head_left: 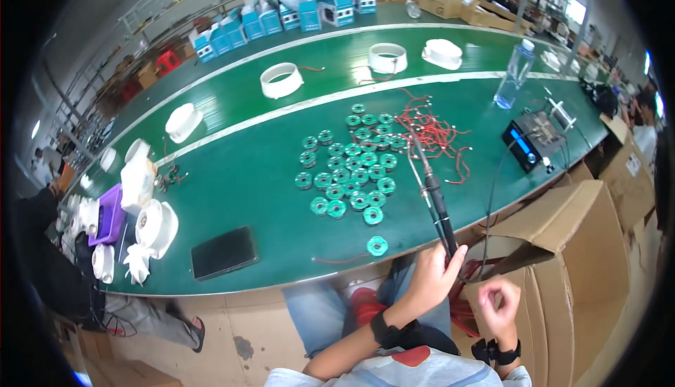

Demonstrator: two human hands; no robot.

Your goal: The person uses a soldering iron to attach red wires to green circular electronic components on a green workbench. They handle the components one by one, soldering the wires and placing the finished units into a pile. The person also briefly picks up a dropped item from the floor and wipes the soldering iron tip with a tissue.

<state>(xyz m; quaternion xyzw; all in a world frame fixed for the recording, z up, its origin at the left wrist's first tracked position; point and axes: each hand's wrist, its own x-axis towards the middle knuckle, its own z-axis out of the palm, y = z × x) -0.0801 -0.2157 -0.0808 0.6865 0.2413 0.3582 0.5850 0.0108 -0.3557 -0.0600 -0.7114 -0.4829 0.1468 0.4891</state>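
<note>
My left hand (432, 274) is closed around the lower handle of a soldering iron (436, 197), whose tip points away over the table. A thin pale strip or wire runs alongside the iron; its kind is unclear. To the right, past the table's front edge, my right hand (499, 302) has its fingers curled into a pinch. Anything between them is too small to make out. Several small round green-topped coils (358, 175) are clustered left of the iron, with a single coil (377, 246) nearer me. Beyond the tip lies a tangle of red wires (429, 130).
A soldering station (524, 144) and a plastic bottle (515, 74) stand at right. White rings (281, 81) sit on the green belt. A black flat case (224, 253) and white housings (156, 227) lie left. An open cardboard box (555, 246) borders my right side.
</note>
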